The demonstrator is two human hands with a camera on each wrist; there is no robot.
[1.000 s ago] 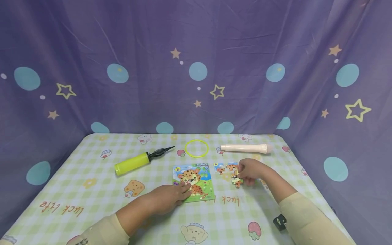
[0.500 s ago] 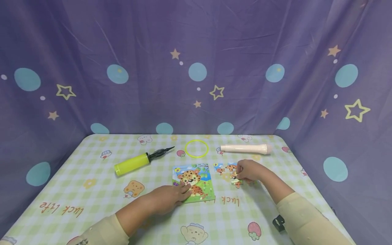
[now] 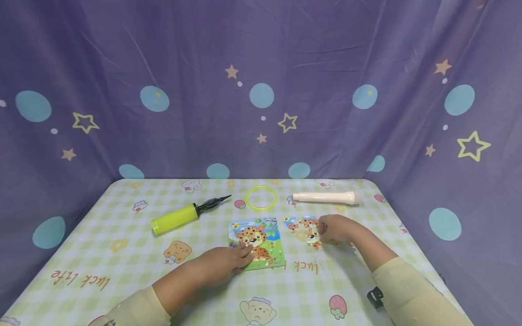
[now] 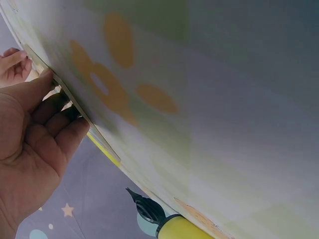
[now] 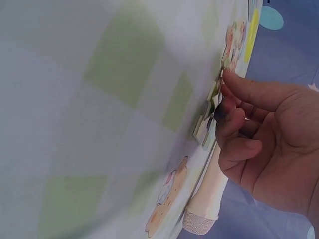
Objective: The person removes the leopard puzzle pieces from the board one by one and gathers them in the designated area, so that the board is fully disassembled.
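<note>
Green-and-blue printed board (image 3: 267, 240), thin, squarish, flat under left hand (image 3: 227, 263), fingers relaxed across it. Just beside, knobbed puzzle pieces (image 3: 308, 222), pinched by curled fingers and thumb of right hand (image 3: 335, 227). Beyond: slim yellow ring (image 3: 261, 209); cylindrical yellow pump (image 3: 174, 219), tapered black nozzle (image 3: 210, 205); cream mesh-headed microphone (image 3: 326, 197). Checked tablecloth (image 3: 310, 294) beneath; purple curtain (image 3: 195, 127).

leopard board (image 3: 263, 240): square, flat | leopard puzzle pieces (image 3: 313, 238): grouped just right of board, gaps showing

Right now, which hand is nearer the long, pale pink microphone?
The right hand, in front of the microphone at colourful puzzle pieces; the left hand is farther, on the square leopard picture.
</note>
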